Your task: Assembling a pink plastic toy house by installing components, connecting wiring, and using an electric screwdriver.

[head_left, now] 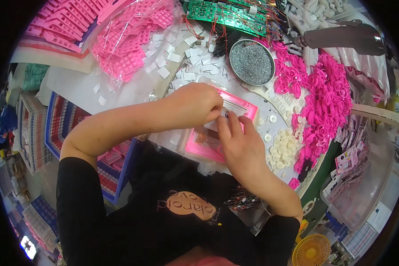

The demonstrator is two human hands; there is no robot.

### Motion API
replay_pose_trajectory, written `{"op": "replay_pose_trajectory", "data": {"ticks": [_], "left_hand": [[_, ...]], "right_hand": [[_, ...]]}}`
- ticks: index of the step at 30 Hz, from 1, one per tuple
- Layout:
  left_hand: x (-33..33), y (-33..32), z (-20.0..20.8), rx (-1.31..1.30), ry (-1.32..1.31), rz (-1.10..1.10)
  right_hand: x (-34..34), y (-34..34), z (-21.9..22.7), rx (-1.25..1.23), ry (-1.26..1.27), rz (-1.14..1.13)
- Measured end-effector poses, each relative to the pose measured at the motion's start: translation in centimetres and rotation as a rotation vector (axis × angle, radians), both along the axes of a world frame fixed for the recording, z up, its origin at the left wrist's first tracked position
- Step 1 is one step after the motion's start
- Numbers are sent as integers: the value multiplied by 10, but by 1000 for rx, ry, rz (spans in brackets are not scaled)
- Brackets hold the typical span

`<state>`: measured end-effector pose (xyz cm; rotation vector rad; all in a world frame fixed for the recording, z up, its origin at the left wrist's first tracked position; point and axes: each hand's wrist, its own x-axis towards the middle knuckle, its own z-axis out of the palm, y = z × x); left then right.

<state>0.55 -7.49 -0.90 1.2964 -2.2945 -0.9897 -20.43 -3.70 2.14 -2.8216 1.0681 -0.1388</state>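
A pink rectangular plastic case (199, 150) lies on the worktable in front of me, tilted in the view, its inner parts mostly hidden by my hands. My left hand (195, 104) reaches across the case from the left, with its fingers curled into a pinch over the middle. Whatever sits between those fingertips is too small to make out. From the lower right comes my right hand (244, 144), its bent fingers meeting the left fingertips over the case. What the right fingers pinch is hidden.
A round bowl of small metal screws (252, 62) stands beyond the case. To the right lie white plastic discs (281, 148) and a heap of pink rings (326, 102). White paper-like pieces (199, 60), green circuit boards (226, 18), bagged pink grids (133, 40) and an electric screwdriver (341, 37) surround the far side.
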Motion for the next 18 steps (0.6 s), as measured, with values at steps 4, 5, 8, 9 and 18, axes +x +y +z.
{"op": "replay_pose_trajectory", "data": {"ticks": [4, 5, 8, 9, 18], "left_hand": [[-5, -9, 0, -72, -31, -73], [-5, -8, 1, -54, -100, -92], [-3, -11, 9, 0, -225, -161], [-3, -24, 16, -1, -204, -214], [-60, -144, -55, -421, -365, -37]], "right_hand": [[-5, -5, 6, 177, -110, -47], [-12, -14, 15, 276, -202, -41], [-52, -40, 35, -28, -488, -226], [-79, -58, 35, -254, -709, -298], [-146, -154, 56, 138, -1407, -312]]}}
